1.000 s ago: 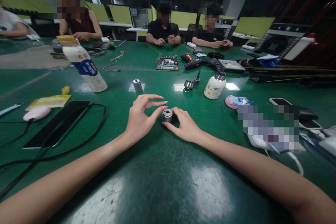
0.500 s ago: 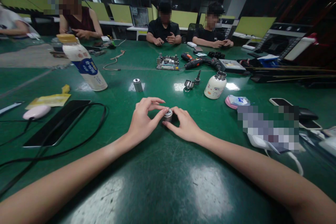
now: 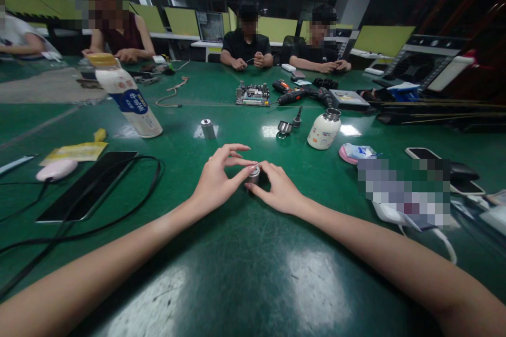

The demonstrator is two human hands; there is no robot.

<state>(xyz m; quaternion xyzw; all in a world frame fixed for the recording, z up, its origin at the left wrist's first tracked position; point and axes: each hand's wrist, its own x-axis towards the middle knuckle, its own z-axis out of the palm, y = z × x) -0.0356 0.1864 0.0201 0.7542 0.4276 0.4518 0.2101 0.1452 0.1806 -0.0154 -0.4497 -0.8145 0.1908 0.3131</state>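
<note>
On the green table in front of me stands a small silvery metal cylinder, like a small motor, upright. My right hand grips its side between thumb and forefinger. From the other side, my left hand brings thumb and forefinger together at the cylinder's top, its other fingers stretched out above. Whatever lies between those left fingertips, if anything, is too small to make out. A similar grey metal cylinder stands upright farther off, beyond my left hand.
A milky drink bottle leans in view at left, near a black tablet and cable. Ahead are a circuit board, power drill, bottle cap and white flask. Phones lie right. Several people sit opposite.
My left fingertips have shifted slightly right across the cylinder's top. The right hand keeps its grip, almost unmoved.
</note>
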